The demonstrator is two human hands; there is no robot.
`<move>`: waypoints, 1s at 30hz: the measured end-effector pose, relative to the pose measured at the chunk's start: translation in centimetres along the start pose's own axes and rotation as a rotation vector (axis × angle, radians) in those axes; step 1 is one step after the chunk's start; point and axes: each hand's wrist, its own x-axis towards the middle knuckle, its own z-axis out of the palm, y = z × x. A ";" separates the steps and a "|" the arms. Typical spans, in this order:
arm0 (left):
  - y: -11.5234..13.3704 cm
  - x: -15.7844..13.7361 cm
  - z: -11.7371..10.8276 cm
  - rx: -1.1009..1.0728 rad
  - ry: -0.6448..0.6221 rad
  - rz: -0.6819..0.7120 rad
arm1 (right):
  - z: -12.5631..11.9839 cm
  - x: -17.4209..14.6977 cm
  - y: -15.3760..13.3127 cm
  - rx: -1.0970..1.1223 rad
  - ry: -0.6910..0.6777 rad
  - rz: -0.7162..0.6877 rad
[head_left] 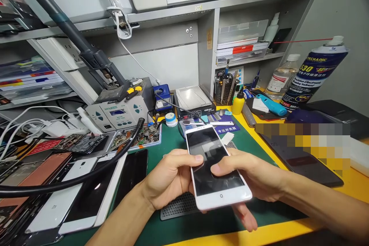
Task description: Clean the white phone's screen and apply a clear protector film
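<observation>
A white smartphone [223,200] with a dark screen is held up in front of me, its top edge pointing away. My left hand [173,175] grips its left side, with the thumb lying on the screen's edge. From the right, my right hand [250,173] holds it too, the thumb over the lower middle of the screen and some fingers showing below the phone. Beneath the phone lies a grey perforated pad [180,205] on the green mat [207,225], partly hidden by the hands and phone.
Several phones and phone parts [57,196] lie at left, crossed by a black hose [115,159]. A rework station [121,109], a parts tray [138,136] and a hot plate [193,100] stand behind. At right are a dark phone [302,161], spray can [314,73] and yellow bottle [238,102].
</observation>
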 end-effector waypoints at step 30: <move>-1.8 0.0 1.0 -0.144 -0.292 0.067 | 0.5 1.0 1.2 0.097 0.237 0.029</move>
